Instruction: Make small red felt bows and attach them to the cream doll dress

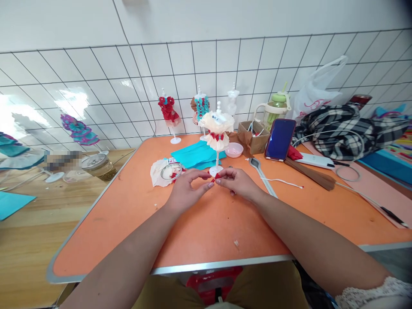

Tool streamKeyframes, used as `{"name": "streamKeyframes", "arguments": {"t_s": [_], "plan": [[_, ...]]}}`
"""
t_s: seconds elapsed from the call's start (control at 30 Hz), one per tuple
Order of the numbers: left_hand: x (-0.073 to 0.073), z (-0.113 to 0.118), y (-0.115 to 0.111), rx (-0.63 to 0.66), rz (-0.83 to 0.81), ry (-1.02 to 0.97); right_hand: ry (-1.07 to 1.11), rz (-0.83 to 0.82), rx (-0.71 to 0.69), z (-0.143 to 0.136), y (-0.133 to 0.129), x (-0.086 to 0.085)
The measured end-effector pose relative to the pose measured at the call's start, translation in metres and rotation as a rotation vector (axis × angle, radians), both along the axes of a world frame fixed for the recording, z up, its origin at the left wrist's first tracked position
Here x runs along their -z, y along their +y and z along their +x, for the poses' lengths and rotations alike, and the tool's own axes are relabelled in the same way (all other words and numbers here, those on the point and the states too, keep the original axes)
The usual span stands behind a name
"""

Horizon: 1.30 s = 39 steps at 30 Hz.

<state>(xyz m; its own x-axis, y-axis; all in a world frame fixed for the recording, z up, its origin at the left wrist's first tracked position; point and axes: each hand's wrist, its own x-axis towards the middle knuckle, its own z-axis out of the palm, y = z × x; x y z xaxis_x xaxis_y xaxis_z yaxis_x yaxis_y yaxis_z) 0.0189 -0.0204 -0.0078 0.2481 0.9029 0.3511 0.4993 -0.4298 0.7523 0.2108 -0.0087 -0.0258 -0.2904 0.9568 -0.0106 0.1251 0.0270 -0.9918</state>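
Note:
My right hand (238, 183) pinches a small piece of red paper (216, 176) between thumb and fingertips. From the other side, the fingertips of my left hand (192, 188) meet the same piece, with thumb and forefinger closed in around its edge. Just behind my fingers stands a white mini dress form (217, 159) on a round base. It wears a ruffled cream paper dress (216, 122) with a red band of trim (216, 136) at the waist. To the left of my left hand, a round clear dish (171, 171) with red bits sits on crumpled cream paper (156, 174).
Blue paper sheets (193, 153), a pink bowl (234, 149) and a cardboard box (259, 141) lie behind. Grey tweezers (264, 179) and a propped phone (280, 139) are on the right. More dressed forms, including a red one (169, 110), line the wall. A lidded jar (99, 165) stands left.

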Motion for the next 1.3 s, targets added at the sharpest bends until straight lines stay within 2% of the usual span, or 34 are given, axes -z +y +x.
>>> {"name": "streamKeyframes", "arguments": {"t_s": [0.07, 0.2, 0.37, 0.57, 0.67, 0.8, 0.93, 1.03, 1.13, 1.3], "plan": [[-0.001, 0.002, -0.002, 0.014, 0.046, 0.068, -0.001, 0.000, 0.010, -0.001, -0.001, 0.000], [0.003, 0.003, -0.001, 0.039, 0.035, 0.080, 0.002, 0.003, 0.010, -0.003, -0.003, -0.001], [0.005, 0.005, 0.000, 0.062, -0.039, 0.040, 0.058, -0.026, -0.018, -0.004, -0.003, -0.001], [0.003, 0.005, -0.001, 0.154, -0.132, -0.012, 0.127, -0.079, -0.043, -0.005, -0.001, 0.003], [0.002, 0.001, 0.001, 0.240, -0.229, -0.062, 0.132, -0.101, -0.103, -0.002, -0.001, 0.003], [0.001, -0.005, 0.004, 0.324, -0.458, -0.215, 0.105, -0.125, -0.205, 0.006, -0.001, -0.005], [0.002, -0.007, 0.005, 0.329, -0.572, -0.251, 0.071, -0.049, -0.178, 0.010, -0.004, -0.013], [0.004, -0.007, 0.006, 0.350, -0.569, -0.237, 0.044, -0.014, -0.172, 0.007, -0.006, -0.014], [0.005, -0.006, 0.005, 0.348, -0.523, -0.177, -0.004, 0.015, -0.109, 0.004, -0.005, -0.011], [0.006, -0.005, 0.005, 0.265, -0.372, -0.098, -0.060, 0.059, -0.036, 0.001, -0.003, -0.006]]}}
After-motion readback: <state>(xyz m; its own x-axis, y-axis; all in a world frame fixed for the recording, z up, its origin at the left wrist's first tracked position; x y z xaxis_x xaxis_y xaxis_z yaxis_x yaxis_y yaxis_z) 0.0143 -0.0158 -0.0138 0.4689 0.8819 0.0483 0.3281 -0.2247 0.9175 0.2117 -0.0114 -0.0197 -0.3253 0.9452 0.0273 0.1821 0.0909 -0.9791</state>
